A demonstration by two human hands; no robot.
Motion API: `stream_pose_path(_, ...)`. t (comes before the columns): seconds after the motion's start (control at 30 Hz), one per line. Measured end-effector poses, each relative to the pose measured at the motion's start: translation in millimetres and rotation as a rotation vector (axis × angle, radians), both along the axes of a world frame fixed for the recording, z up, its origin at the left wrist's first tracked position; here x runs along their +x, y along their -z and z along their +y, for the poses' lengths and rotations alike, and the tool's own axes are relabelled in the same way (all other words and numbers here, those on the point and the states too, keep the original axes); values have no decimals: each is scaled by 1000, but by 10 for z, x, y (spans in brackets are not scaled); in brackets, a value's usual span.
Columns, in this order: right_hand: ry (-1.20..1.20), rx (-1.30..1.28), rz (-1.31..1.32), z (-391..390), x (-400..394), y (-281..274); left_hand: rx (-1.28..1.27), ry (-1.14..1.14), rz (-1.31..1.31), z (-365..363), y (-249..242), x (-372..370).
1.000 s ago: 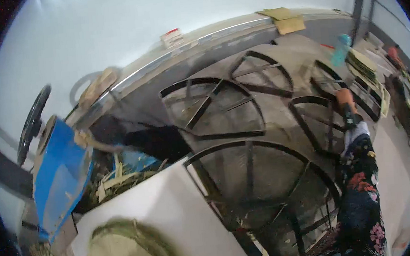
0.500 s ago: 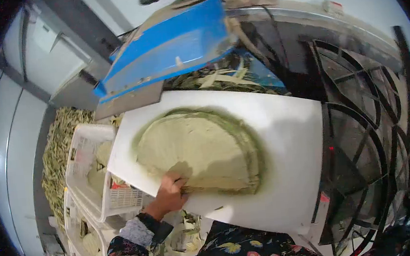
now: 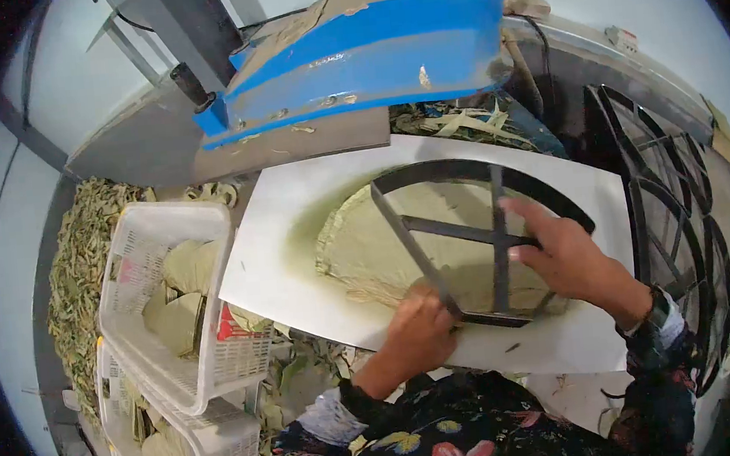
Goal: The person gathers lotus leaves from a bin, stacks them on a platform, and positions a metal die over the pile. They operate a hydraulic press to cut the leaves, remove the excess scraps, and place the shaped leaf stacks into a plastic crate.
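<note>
Black metal fan-shaped frame (image 3: 469, 237) lies flat on stack of pale green semicircular leaf sheets (image 3: 400, 242), which sits on white rectangular board (image 3: 295, 208). Right hand (image 3: 569, 255) on top of frame, fingers spread, curled round the cross bars near its right side; frame's arc reaches past the hand toward the machine. Left hand (image 3: 420, 331) at frame's near left corner, fingertips closed on the bar and stack edge. Blue metal machine cover (image 3: 368, 48) behind board. White plastic baskets (image 3: 165, 304) w/ leaf pieces to the left.
</note>
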State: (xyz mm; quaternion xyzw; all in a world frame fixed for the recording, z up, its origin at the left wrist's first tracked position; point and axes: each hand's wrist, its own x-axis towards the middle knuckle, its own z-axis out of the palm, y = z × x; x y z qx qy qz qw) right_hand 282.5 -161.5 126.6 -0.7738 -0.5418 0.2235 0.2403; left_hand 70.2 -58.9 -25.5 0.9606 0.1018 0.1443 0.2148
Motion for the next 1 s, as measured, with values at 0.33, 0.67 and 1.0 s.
stream_pose_path(0.33, -95, 0, -216, 402, -256, 464, -3, 194, -180, 209, -49, -89)
stream_pose_path(0.67, -107, 17, -211, 404, -184, 651, 115, 167, -238, 47, -44, -156)
stream_pose_path(1.0, -86, 101, -153, 415, -211, 614, 260, -73, -421, -127, 158, -183)
